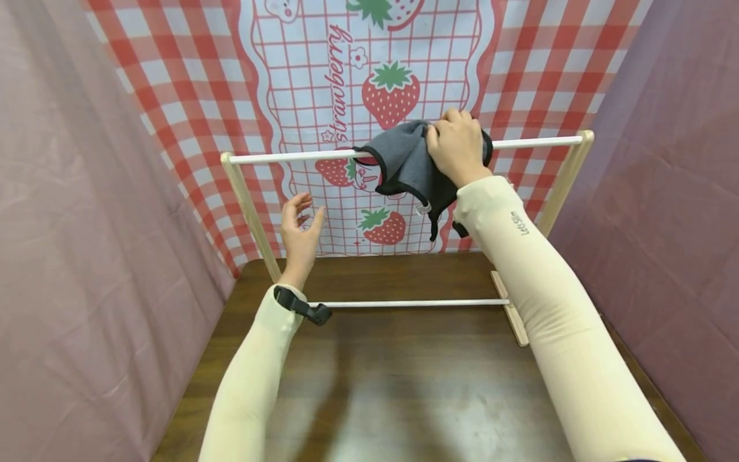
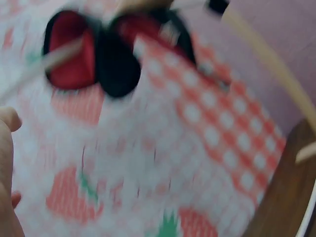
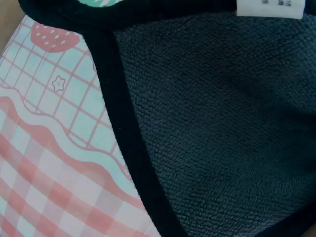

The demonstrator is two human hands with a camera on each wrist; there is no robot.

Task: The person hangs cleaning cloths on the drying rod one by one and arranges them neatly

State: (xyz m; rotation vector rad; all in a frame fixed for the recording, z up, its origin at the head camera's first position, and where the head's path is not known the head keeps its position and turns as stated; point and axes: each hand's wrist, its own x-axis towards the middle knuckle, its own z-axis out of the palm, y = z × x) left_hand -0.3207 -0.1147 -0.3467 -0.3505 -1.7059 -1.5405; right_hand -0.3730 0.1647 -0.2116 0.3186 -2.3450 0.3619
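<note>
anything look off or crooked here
Yes, the grey cloth looks askew: it is bunched over the top rail under the right hand, creased and with corners dangling unevenly instead of hanging smooth. No spill shows on the table, and no damage is visible.

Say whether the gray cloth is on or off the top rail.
On: the gray cloth drapes over the top rail, which emerges either side; the right hand grips the cloth.

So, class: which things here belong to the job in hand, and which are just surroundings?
In the job:
cloth, draped over the rack's rail
rack
right hand, holding the cloth
left hand, empty

Just surroundings:
table
strawberry backdrop
pink curtains
</note>
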